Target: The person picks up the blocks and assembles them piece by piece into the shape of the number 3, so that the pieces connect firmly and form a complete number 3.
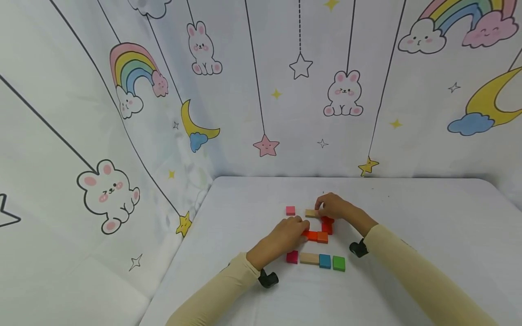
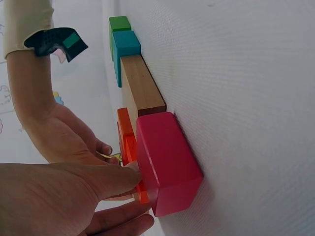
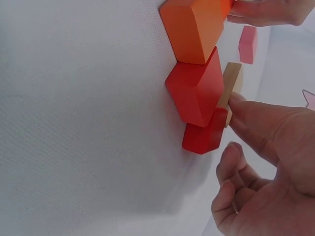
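My left hand (image 1: pixel 288 233) pinches a bright orange-red block (image 1: pixel 312 236) at its left end. An orange block (image 1: pixel 322 237) sits against that block's right end. Farther back, my right hand (image 1: pixel 335 206) has its thumb and fingertips at the right end of a light wooden block (image 1: pixel 311 213), pinching it. Two red blocks (image 3: pixel 198 91) (image 3: pixel 205 135) lie close beside this hand, linking the wooden block's end to the orange block. In the right wrist view, the other fingers are curled and hold nothing.
Nearer me, a row holds a magenta block (image 1: pixel 292 257), a wooden block (image 1: pixel 309 258), a blue block (image 1: pixel 325 261) and a green block (image 1: pixel 339 263). A pink block (image 1: pixel 290 210) lies at the back left. A patterned curtain (image 1: pixel 228 113) hangs behind the white table (image 1: pixel 428 235).
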Action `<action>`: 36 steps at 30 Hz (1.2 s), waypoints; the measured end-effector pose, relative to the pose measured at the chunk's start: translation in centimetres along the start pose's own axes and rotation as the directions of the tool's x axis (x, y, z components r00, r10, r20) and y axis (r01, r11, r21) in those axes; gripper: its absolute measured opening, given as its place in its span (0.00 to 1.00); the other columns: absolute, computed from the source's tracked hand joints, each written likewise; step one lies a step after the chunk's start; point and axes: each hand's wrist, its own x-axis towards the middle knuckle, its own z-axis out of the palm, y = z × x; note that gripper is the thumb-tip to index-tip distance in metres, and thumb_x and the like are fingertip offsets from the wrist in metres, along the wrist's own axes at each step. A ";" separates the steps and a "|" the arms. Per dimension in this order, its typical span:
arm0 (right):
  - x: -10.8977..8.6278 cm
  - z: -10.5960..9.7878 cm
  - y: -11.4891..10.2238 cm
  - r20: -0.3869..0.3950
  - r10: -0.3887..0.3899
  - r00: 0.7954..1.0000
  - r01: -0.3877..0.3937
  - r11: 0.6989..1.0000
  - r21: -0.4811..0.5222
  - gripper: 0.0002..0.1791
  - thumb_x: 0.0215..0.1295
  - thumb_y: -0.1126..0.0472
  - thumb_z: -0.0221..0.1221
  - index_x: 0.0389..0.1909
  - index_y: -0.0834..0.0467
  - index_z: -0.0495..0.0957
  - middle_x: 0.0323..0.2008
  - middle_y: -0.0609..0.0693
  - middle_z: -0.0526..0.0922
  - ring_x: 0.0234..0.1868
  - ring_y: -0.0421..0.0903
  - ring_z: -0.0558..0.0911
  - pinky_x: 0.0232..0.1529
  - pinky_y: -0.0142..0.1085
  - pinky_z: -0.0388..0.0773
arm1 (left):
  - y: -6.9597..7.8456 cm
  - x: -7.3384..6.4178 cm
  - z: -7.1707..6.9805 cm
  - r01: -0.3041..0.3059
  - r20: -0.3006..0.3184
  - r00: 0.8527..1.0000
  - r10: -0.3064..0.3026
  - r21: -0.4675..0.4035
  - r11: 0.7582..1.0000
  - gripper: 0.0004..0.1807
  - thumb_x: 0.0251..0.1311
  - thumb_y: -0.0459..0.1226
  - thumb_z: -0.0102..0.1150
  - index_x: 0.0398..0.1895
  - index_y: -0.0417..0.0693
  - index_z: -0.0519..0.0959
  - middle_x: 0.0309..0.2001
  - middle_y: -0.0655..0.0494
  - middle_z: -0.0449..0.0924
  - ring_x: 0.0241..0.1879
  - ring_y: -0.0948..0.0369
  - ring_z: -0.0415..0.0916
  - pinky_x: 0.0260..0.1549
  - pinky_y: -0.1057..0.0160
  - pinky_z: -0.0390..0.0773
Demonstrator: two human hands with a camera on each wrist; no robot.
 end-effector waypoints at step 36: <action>3.3 2.3 -5.2 -0.032 -0.187 0.982 0.180 0.974 -0.139 0.15 0.70 0.57 0.68 0.54 0.56 0.85 0.52 0.60 0.77 0.44 0.51 0.79 0.54 0.60 0.82 | -0.3 0.0 0.0 -0.021 0.001 1.000 0.021 0.025 0.999 0.19 0.70 0.46 0.69 0.60 0.53 0.82 0.61 0.57 0.83 0.54 0.61 0.82 0.52 0.63 0.84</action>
